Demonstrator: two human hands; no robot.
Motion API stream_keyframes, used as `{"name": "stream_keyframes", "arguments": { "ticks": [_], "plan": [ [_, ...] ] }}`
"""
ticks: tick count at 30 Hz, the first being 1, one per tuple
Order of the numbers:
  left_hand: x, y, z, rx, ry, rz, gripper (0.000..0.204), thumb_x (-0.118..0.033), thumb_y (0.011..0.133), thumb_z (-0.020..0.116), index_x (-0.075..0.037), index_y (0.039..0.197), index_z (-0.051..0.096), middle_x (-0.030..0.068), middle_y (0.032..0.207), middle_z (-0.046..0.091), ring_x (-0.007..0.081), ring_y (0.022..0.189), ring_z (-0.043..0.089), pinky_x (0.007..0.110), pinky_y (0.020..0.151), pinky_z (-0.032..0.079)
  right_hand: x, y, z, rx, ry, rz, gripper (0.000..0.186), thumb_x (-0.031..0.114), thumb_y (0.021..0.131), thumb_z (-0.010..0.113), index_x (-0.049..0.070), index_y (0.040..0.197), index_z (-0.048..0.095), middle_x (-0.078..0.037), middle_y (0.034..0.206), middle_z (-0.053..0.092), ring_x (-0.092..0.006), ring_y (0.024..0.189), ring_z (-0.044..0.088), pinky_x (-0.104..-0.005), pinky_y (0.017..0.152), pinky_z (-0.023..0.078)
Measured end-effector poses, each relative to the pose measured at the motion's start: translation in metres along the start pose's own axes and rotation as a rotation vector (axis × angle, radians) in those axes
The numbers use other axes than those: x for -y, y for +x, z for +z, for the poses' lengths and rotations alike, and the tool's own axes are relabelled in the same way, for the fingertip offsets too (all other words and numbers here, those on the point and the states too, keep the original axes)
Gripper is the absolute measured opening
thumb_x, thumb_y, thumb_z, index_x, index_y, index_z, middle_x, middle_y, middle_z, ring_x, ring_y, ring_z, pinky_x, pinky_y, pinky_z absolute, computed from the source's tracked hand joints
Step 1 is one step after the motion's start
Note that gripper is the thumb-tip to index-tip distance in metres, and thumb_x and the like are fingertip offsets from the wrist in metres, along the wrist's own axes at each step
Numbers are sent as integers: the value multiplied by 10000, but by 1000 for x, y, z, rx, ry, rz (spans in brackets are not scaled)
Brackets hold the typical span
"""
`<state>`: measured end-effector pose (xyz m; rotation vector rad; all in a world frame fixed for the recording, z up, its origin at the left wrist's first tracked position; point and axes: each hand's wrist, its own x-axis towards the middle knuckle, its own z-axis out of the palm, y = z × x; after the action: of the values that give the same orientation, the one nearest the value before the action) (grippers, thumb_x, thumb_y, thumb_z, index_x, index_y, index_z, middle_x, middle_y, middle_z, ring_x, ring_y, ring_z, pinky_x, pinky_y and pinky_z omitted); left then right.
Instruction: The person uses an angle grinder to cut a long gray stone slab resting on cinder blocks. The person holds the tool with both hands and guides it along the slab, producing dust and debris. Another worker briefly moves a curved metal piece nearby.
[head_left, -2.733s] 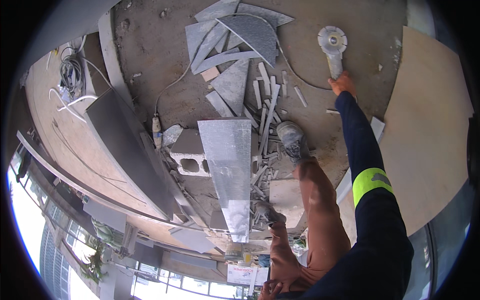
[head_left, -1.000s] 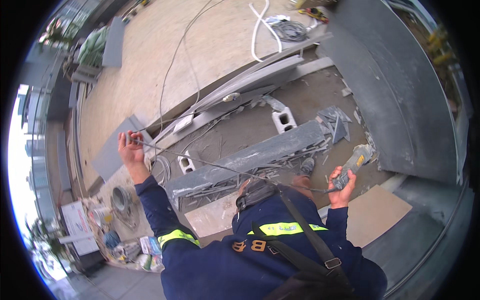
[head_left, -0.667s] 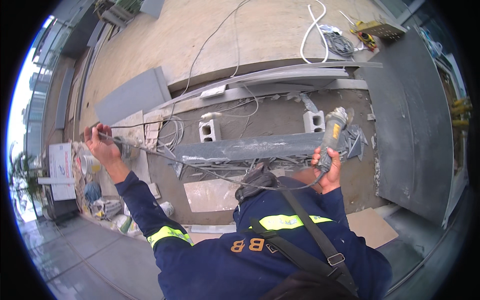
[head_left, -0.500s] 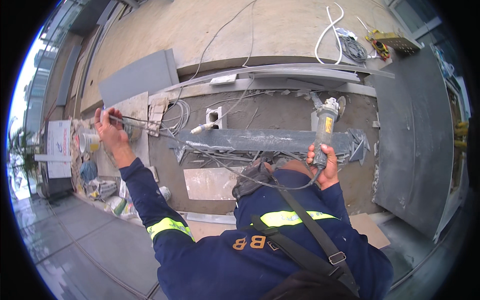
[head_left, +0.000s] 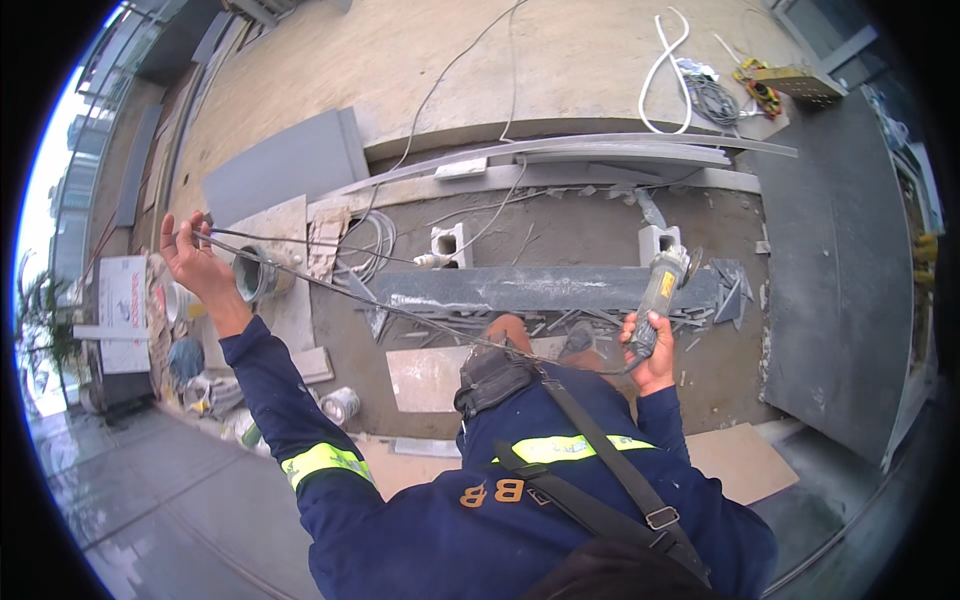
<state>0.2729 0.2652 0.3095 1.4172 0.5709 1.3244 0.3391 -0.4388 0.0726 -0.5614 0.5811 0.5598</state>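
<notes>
My left hand (head_left: 197,265) is raised at the far left, its fingers closed round a dark power cord (head_left: 400,309). Two strands run from it: one toward a pale connector (head_left: 431,261), the other back toward the grinder. Held by its body in my right hand (head_left: 652,352) is a dusty grey angle grinder (head_left: 661,287), its disc up and away from me. The grinder head overlaps the view of a long dark grey slab (head_left: 530,288) lying across in front of me; whether they touch I cannot tell.
Hollow concrete blocks (head_left: 452,246) stand behind the slab, with broken offcuts (head_left: 734,290) around it. Buckets (head_left: 262,272) and bags stand at left. A large grey panel (head_left: 830,250) is at right. Coiled cable (head_left: 375,245) and a pale board (head_left: 430,378) lie on the ground.
My left hand has moved further left, drawing the cord into straighter lines. The grinder has come lower and nearer in my right hand. The whole view has shifted slightly.
</notes>
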Motion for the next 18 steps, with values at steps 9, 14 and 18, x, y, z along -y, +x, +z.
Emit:
{"name": "stream_keyframes", "arguments": {
  "ticks": [9,14,18],
  "plan": [
    [101,107,17,40,150,105,364,-18,1015,623,57,1371,613,186,1080,780,243,1041,744,350,1040,534,-118,-13,69,-157,47,-206,384,303,974,715,-37,1132,628,-122,994,688,-227,839,691,-375,754,617],
    [224,110,-53,113,243,-362,393,-72,1023,578,12,1406,604,165,1112,786,193,959,733,308,900,557,-185,-15,82,-185,80,-171,345,248,968,709,-17,1161,603,-135,976,681,-255,829,698,-411,714,624],
    [316,77,-80,164,123,-772,434,-102,988,692,-124,1402,564,120,1116,763,221,885,724,334,771,575,-204,-10,98,-160,102,-144,349,245,964,714,-14,1163,593,-138,977,678,-260,830,701,-414,722,625]
  ]
}}
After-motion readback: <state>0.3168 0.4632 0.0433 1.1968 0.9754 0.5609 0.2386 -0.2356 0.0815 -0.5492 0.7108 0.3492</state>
